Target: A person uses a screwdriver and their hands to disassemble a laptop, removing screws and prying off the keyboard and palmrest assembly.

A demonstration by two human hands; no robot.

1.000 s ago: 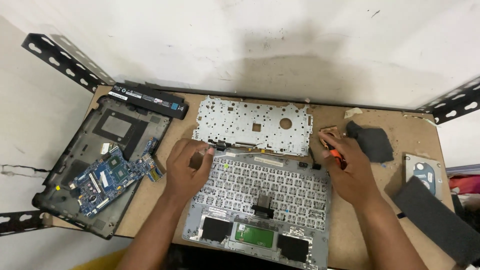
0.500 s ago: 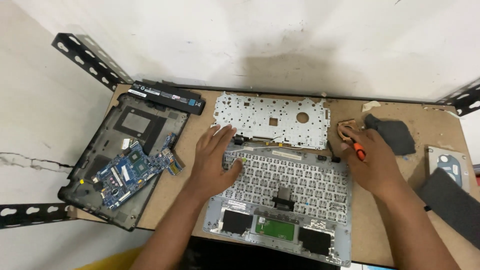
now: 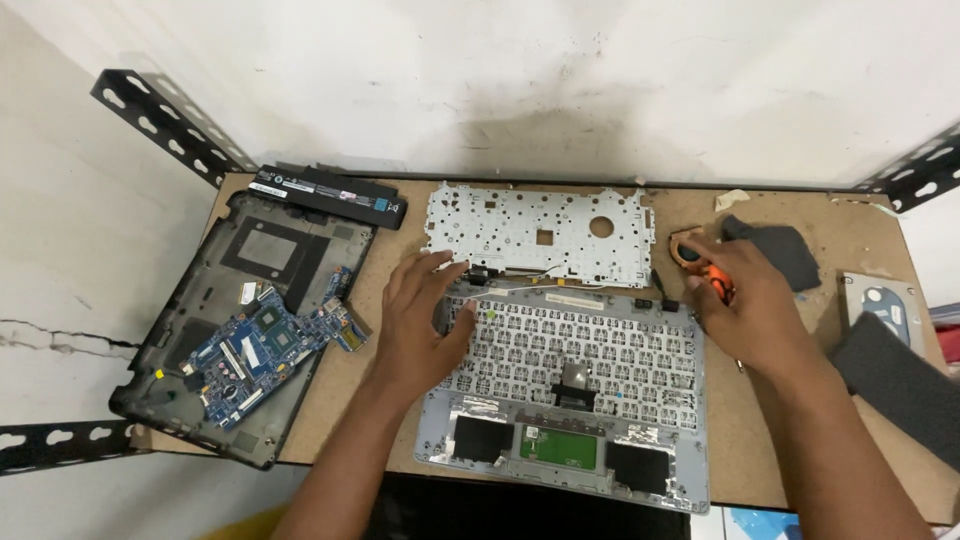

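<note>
The left hand is resting on the upturned laptop palmrest, its fingers spread apart over the top left corner. To the palmrest's right, the right hand is clamping its fingers around an orange-handled screwdriver. Behind the palmrest a perforated metal keyboard plate is lying. To its left, the black bottom case is holding a blue motherboard.

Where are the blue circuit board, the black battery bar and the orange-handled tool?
Blue circuit board (image 3: 262, 350), head view, on its middle near the square chip.
Black battery bar (image 3: 330, 196), head view, on the middle of its top face.
Orange-handled tool (image 3: 718, 281), head view, on the orange handle showing above the right hand.
</note>
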